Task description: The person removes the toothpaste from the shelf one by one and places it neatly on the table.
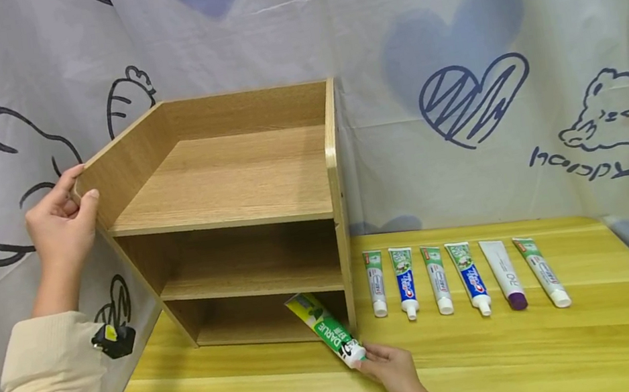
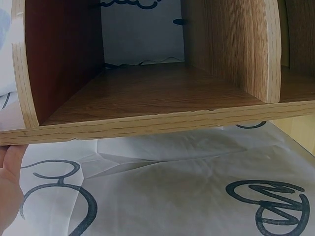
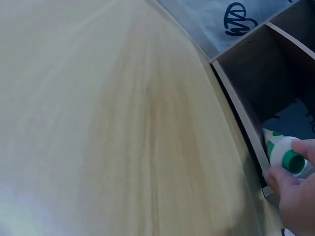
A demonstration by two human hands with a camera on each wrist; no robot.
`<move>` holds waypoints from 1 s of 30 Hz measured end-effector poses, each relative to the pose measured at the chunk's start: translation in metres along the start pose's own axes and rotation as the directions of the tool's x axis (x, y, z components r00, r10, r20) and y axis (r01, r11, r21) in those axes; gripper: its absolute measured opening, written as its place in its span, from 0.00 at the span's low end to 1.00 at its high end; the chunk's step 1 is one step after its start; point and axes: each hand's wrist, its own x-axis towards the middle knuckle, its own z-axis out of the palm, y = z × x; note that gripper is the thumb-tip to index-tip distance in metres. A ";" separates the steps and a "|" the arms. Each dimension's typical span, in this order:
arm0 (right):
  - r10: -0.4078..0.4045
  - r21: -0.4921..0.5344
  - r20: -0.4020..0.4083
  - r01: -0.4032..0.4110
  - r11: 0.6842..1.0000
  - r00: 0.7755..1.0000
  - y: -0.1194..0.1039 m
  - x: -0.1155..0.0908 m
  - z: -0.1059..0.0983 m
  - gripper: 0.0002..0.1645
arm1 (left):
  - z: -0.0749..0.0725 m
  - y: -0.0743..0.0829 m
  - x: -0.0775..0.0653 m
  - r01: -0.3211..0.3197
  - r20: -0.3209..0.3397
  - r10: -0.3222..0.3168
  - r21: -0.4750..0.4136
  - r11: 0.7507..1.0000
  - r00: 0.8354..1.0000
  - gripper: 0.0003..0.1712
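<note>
A wooden shelf unit (image 1: 232,216) stands on the table, with an open top tray and two compartments below. My left hand (image 1: 63,216) grips the front edge of its left side panel near the top; the left wrist view shows only part of that hand (image 2: 9,187). Between thumb and fingers, my right hand (image 1: 395,374) pinches the cap end of a green and yellow Darlie toothpaste tube (image 1: 327,329). The tube slants, its flat end at the mouth of the lowest compartment. In the right wrist view its green cap (image 3: 294,162) faces the camera.
Right of the shelf several toothpaste tubes lie in a row, among them a blue and green one (image 1: 405,282) and a white one with a purple cap (image 1: 504,273). They rest on the yellow wooden table (image 1: 497,358). A patterned curtain (image 1: 363,33) hangs behind.
</note>
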 end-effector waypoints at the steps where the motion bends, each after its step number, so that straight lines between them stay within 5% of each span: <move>1: 0.014 0.002 0.018 -0.014 1.000 1.000 -0.001 0.001 -0.001 0.34 | 0.000 0.000 0.000 0.002 0.001 -0.002 0.006 1.000 1.000 0.20; 12: 0.011 -0.021 0.145 -0.008 1.000 0.989 -0.002 0.007 -0.009 0.33 | 0.000 0.002 -0.001 0.018 -0.002 -0.018 -0.010 1.000 1.000 0.20; 30: -0.028 0.159 0.229 -0.009 0.987 0.973 -0.001 0.007 -0.032 0.33 | 0.001 0.000 0.000 -0.002 -0.002 0.002 -0.013 1.000 1.000 0.19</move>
